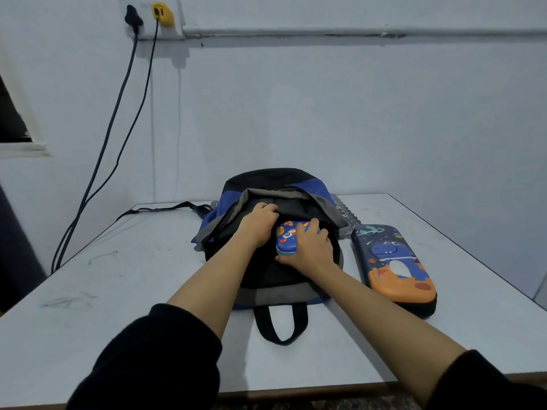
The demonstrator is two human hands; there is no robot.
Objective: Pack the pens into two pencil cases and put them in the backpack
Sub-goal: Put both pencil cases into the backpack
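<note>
A black, blue and grey backpack lies on the white table with its main opening facing me. My left hand grips the upper flap of the opening and holds it up. My right hand grips a small blue pencil case with a rocket print; the case sits partly inside the opening. A larger dark-blue and orange pencil case with a dinosaur print lies flat on the table just right of the backpack. No loose pens are visible.
The white table ends at a near edge below my forearms and a right edge past the dinosaur case. A black backpack strap trails left at the back. Two cables hang from wall sockets on the left.
</note>
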